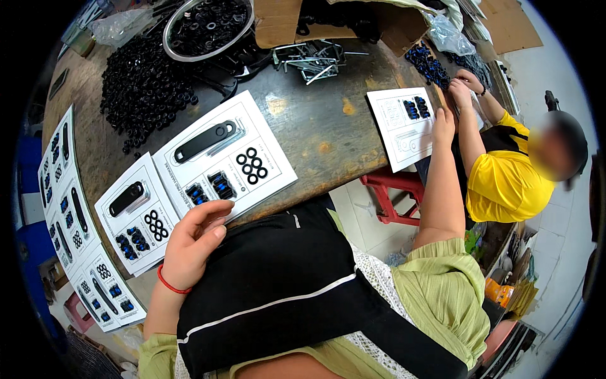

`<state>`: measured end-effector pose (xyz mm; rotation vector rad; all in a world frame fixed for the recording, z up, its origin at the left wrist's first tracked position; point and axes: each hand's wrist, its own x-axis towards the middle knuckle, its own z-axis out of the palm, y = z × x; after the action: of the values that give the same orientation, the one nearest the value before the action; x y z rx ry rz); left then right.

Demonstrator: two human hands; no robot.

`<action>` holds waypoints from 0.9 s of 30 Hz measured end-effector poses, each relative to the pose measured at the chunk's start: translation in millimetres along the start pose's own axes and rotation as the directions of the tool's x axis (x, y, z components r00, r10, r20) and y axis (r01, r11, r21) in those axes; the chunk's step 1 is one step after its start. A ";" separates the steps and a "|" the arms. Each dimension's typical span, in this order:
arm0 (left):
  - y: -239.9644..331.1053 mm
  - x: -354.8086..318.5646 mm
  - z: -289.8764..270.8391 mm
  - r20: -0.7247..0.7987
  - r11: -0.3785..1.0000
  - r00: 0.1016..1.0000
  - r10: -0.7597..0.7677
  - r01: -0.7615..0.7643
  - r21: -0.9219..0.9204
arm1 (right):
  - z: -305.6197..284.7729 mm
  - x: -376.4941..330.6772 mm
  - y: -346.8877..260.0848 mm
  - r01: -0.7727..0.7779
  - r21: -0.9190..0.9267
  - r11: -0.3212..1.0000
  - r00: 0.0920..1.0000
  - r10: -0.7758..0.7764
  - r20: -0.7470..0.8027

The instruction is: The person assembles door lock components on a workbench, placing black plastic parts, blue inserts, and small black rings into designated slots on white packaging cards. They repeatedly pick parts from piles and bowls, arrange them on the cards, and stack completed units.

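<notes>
Your black apron (271, 284) is nearest, at 6 o'clock. The 2 o'clock sheet (383, 123) has only blue-black hardware (416, 107), other outlines unfilled; the 10 o'clock sheet (274, 167) seems filled. Your left hand (194, 246) is open; right hand (444, 129), I cannot tell.

Smooth paper sheet (274, 161), glossy table (328, 126)

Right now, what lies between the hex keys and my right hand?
In the head view, from the hex keys toward your right hand: first stained tabletop, then a white card, with the hand at its edge.
</notes>
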<state>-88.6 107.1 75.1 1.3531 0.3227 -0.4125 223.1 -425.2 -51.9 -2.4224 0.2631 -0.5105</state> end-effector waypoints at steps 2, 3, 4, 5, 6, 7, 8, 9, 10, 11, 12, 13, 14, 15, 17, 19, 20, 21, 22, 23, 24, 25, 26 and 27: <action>2.5 5.9 6.8 0.006 1.000 1.000 0.004 -0.004 -0.005 | 3.9 -0.3 23.1 -0.058 0.116 0.992 0.998 0.057 0.012; 3.6 8.4 9.6 0.007 1.000 1.000 0.007 -0.007 -0.005 | 3.3 -0.5 32.1 -0.085 0.171 0.982 0.996 0.083 0.020; 4.2 10.3 12.7 0.003 1.000 1.000 0.004 -0.004 -0.005 | 4.8 -4.2 34.4 -0.095 0.281 0.955 0.995 0.083 0.055; 4.6 13.2 15.4 0.001 1.000 1.000 0.002 -0.002 -0.011 | 6.5 -5.8 36.0 -0.103 0.315 0.943 0.994 0.090 0.055; 5.2 17.0 17.8 0.000 1.000 1.000 -0.001 0.001 -0.018 | 8.3 -6.9 37.3 -0.111 0.348 0.931 0.994 0.099 0.055; 4.9 19.2 20.0 0.001 1.000 1.000 -0.006 0.006 -0.020 | 9.5 -13.1 36.5 -0.124 0.381 0.916 0.992 0.112 0.053; 4.6 21.6 22.2 0.006 1.000 1.000 -0.007 0.007 -0.014 | 11.2 -17.4 34.9 -0.120 0.386 0.915 0.993 0.115 0.037; 4.2 24.3 24.6 0.012 1.000 1.000 -0.009 0.009 -0.007 | 13.6 -21.0 32.7 -0.123 0.385 0.915 0.992 0.123 0.024; 5.2 28.2 27.3 0.026 1.000 1.000 -0.014 0.014 0.003 | 12.5 -26.6 34.9 -0.130 0.381 0.915 0.990 0.139 0.005; 6.4 29.8 29.4 0.030 1.000 0.999 -0.022 0.022 0.009 | 16.0 -32.9 27.8 -0.135 0.383 0.914 0.989 0.149 -0.007; 8.4 31.3 31.7 0.034 0.999 0.999 -0.030 0.030 0.015 | 19.5 -40.4 20.6 -0.142 0.422 0.896 0.987 0.159 -0.006; 10.3 32.8 34.0 0.042 0.999 0.998 -0.039 0.038 0.023 | 22.0 -47.8 13.4 -0.138 0.427 0.894 0.987 0.160 -0.017; 10.1 32.7 34.4 0.042 0.999 0.998 -0.043 0.043 0.018 | 27.9 -57.1 -4.9 -0.145 0.461 0.876 0.987 0.161 0.004; 8.4 32.5 34.4 0.041 0.999 0.998 -0.048 0.048 0.013 | 31.0 -66.4 -21.2 -0.152 0.493 0.856 0.987 0.161 0.025; 8.0 32.8 32.1 0.051 0.999 0.997 -0.052 0.052 0.002 | 40.4 -77.1 -29.7 -0.117 0.456 0.882 0.993 0.112 0.039; 5.1 34.5 31.8 0.076 0.999 0.996 -0.053 0.052 0.013 | 42.8 -90.8 -35.6 -0.094 0.433 0.897 0.996 0.084 0.043; 4.9 33.1 32.0 0.068 0.999 0.996 -0.051 0.050 0.015 | 44.7 -96.8 -48.3 -0.065 0.402 0.913 0.997 0.048 0.053; 6.6 30.5 31.2 0.059 0.998 0.997 -0.055 0.053 0.035 | 46.6 -104.8 -61.2 -0.062 0.357 0.932 0.997 0.044 0.058; 6.9 29.7 31.0 0.056 0.999 0.997 -0.048 0.046 0.027 | 46.7 -110.0 -67.0 -0.057 0.351 0.935 0.997 0.033 0.074; 7.0 28.4 30.0 0.051 0.999 0.998 -0.039 0.038 0.017 | 47.6 -113.3 -71.5 -0.049 0.346 0.937 0.996 0.018 0.091; 10.0 27.3 26.6 0.033 0.995 0.999 -0.040 0.036 0.094 | 49.8 -118.0 -76.5 -0.049 0.373 0.927 0.994 0.008 0.111; 10.7 28.5 23.7 0.008 0.994 1.000 -0.004 0.003 0.109 | 50.8 -122.5 -81.7 -0.048 0.396 0.917 0.992 -0.003 0.127; 15.5 29.4 20.4 -0.042 0.987 0.999 0.015 -0.008 0.163 | 49.9 -127.2 -91.1 -0.049 0.398 0.916 0.989 -0.011 0.148; 21.4 31.8 15.6 -0.091 0.976 0.995 0.036 -0.015 0.218 | 48.9 -131.9 -101.4 -0.078 0.418 0.905 0.985 0.004 0.175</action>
<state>-50.7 92.1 82.2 1.5921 0.3452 -0.3711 130.6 -279.0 -62.0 -2.0141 0.1130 -0.2997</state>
